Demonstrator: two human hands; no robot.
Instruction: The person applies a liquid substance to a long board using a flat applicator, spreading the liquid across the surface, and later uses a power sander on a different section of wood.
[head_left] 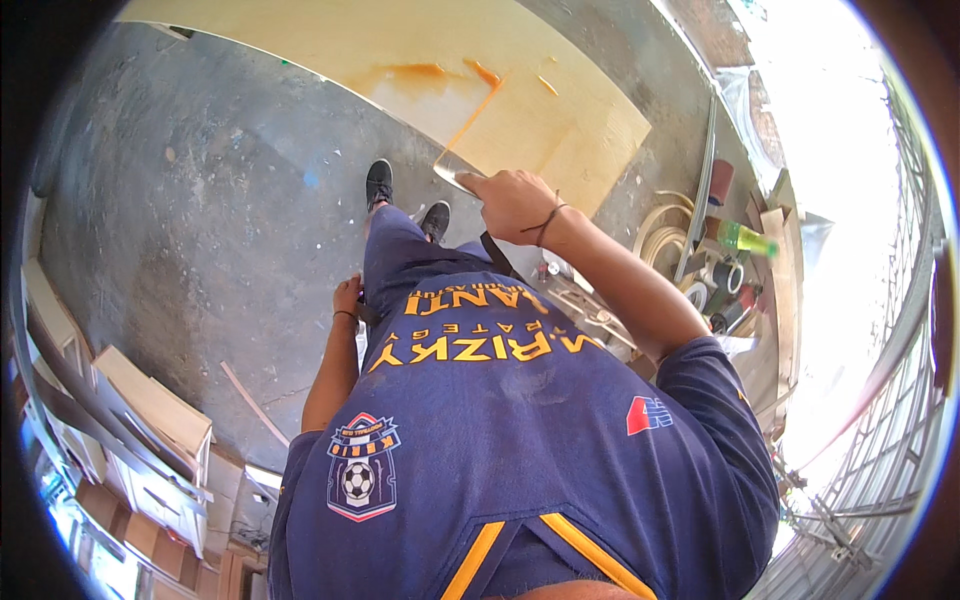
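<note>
Spreading glue on a plywood sheet

Our right hand (512,203) grips a flat scraper (455,172), fingers closed around it, at the orange-glue-streaked plywood sheet (420,60) on the floor; our left hand (348,298) hangs curled by our thigh.

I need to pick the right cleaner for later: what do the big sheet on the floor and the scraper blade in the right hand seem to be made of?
The big sheet looks like pale plywood or a laminate board: flat, matte, with orange-brown wet streaks. The scraper blade held by the right hand appears to be thin metal or stiff plastic, greyish with a slight sheen; the look leaves it open.
</note>
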